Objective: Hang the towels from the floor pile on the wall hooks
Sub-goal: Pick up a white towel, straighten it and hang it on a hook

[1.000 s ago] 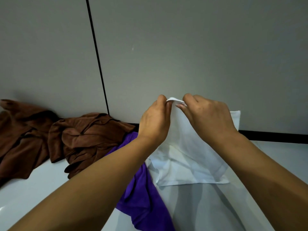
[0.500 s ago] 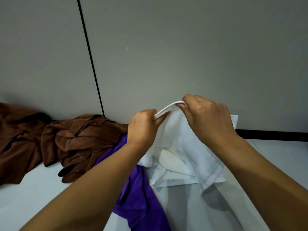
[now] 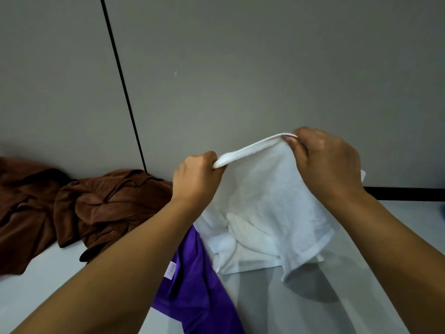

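Observation:
A white towel [image 3: 269, 203] hangs between both hands above the floor, its lower part still bunched on the floor. My left hand [image 3: 196, 179] grips the top hem at its left end. My right hand [image 3: 325, 160] pinches the same hem further right and a little higher, so the edge is stretched between them. A purple towel [image 3: 192, 285] lies on the floor under my left forearm. Brown towels [image 3: 103, 208] are heaped against the wall at the left. No wall hooks are in view.
A grey panelled wall [image 3: 240, 68] with a thin black vertical seam fills the upper view. A black skirting strip [image 3: 404, 194] runs along its base at the right. The pale glossy floor [image 3: 301, 309] extends toward me.
My hands have moved apart along the white towel's top hem, the left hand sliding left and down. The hem is now stretched out and more of the towel is lifted.

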